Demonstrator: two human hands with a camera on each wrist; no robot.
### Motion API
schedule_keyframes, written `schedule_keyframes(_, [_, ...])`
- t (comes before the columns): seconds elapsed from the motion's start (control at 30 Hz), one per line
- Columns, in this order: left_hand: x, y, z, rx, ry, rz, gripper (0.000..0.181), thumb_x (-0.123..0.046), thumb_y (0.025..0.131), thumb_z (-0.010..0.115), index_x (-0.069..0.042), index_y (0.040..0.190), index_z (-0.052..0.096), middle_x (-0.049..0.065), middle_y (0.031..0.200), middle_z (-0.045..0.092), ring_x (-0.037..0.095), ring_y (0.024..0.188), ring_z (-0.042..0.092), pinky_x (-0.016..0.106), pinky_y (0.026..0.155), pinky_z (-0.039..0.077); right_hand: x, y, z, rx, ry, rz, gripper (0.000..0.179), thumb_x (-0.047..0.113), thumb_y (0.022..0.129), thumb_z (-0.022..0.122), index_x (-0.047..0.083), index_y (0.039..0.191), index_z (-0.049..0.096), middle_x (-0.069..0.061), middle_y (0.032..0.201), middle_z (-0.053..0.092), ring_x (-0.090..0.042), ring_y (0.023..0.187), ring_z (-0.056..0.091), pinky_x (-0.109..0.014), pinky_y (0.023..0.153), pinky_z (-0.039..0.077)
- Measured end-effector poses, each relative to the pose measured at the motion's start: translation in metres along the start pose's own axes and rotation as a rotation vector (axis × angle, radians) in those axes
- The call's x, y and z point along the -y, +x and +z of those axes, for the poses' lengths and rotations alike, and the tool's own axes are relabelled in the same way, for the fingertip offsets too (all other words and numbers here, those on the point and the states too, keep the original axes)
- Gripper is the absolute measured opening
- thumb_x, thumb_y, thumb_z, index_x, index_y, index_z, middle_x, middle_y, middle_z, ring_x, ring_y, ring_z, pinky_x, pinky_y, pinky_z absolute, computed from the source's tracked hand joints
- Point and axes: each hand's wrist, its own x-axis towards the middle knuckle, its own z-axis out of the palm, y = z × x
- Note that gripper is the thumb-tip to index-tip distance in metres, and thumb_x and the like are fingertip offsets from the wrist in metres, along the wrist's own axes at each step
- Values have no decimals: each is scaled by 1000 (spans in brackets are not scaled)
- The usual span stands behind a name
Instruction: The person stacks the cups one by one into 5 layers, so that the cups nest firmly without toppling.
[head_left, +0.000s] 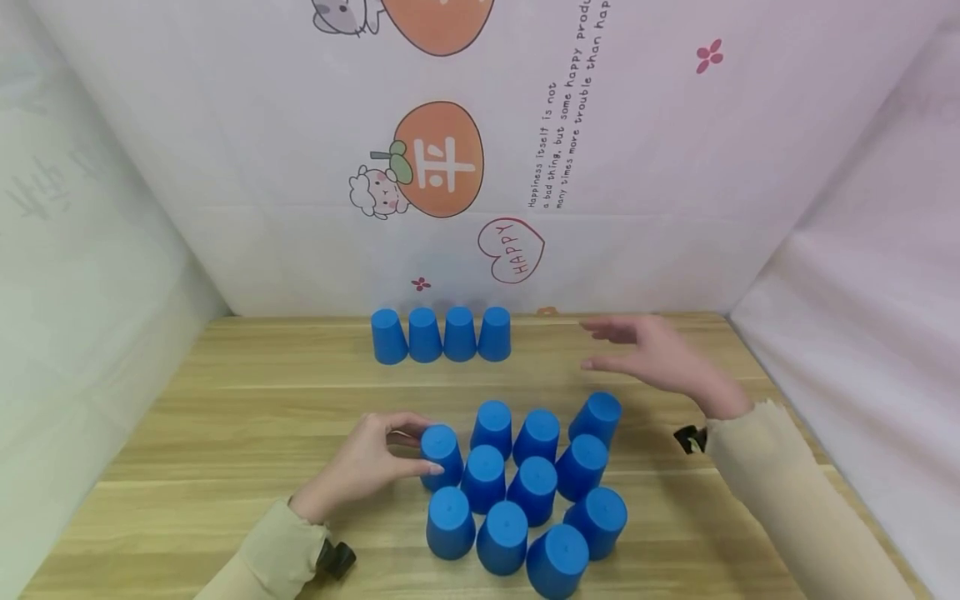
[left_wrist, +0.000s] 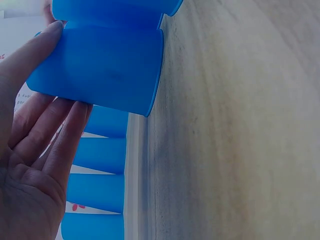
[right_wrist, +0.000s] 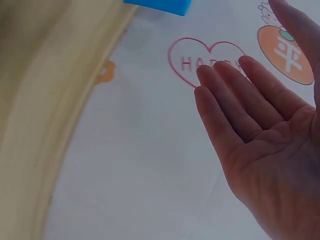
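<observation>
My left hand (head_left: pixel 372 458) holds a blue cup (head_left: pixel 441 455) between thumb and fingers, at the left side of a cluster of upside-down blue cups. In the left wrist view the thumb lies on one side of that cup (left_wrist: pixel 100 70) and the fingertips on the other. My right hand (head_left: pixel 651 354) hovers over the back right of the table with nothing in it. Its fingers are extended and the thumb stands apart, as the right wrist view also shows. Nearest to it is the cup (head_left: pixel 597 417) at the cluster's back right corner.
Several blue cups stand upside down in a row at the back, the rightmost cup (head_left: pixel 495 335) near the patterned backdrop (head_left: pixel 637 167). The cluster's front cup (head_left: pixel 558 560) is close to the lower frame edge. Everything stands on a wooden table (head_left: pixel 247 392) with white cloth on both sides.
</observation>
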Motion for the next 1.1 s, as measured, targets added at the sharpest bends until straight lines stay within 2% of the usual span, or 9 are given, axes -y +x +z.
schedule_keyframes(0.23, [0, 0, 0, 0, 6, -2, 45, -34, 83, 87, -16, 120, 72, -8, 111, 72, 15, 101, 68, 32, 90, 56, -22, -32, 21, -11, 38, -43, 67, 44, 89, 80, 8, 141, 60, -15, 138, 61, -39, 124, 58, -58, 98, 49])
schedule_keyframes(0.47, [-1, -1, 0, 0, 3, -11, 45, -34, 83, 87, -16, 120, 72, -7, 111, 72, 15, 102, 68, 35, 91, 56, -37, -51, 37, 0, 126, -28, 69, 40, 84, 85, 8, 140, 60, -13, 138, 62, -37, 125, 58, -58, 99, 48])
schedule_keyframes(0.67, [-1, -1, -1, 1, -11, -16, 45, -34, 83, 87, -15, 121, 72, -6, 111, 72, 17, 102, 67, 45, 92, 56, -46, -58, 50, 19, 158, -27, 68, 35, 85, 85, 4, 139, 60, -13, 135, 63, -37, 123, 60, -58, 98, 49])
schedule_keyframes(0.8, [-1, -1, -1, 0, -7, -15, 45, -34, 83, 87, -15, 121, 72, -6, 111, 72, 17, 102, 67, 44, 92, 56, -52, -59, 57, 45, 173, -26, 64, 32, 85, 85, 5, 138, 61, -7, 130, 67, -31, 119, 63, -53, 97, 52])
schedule_keyframes(0.97, [-1, 0, -1, 1, 5, -10, 45, -35, 82, 87, -16, 120, 72, -7, 111, 72, 16, 102, 68, 42, 92, 56, -57, -57, 63, 71, 187, -70, 46, 27, 87, 84, 12, 126, 66, 3, 117, 70, -21, 111, 66, -44, 96, 54])
schedule_keyframes(1.1, [0, 0, -1, 2, 11, -9, 44, -35, 82, 88, -17, 120, 72, -7, 110, 72, 15, 102, 67, 40, 92, 56, -58, -56, 66, 81, 195, -93, 36, 24, 88, 84, 15, 119, 68, 5, 112, 70, -19, 106, 67, -41, 93, 55])
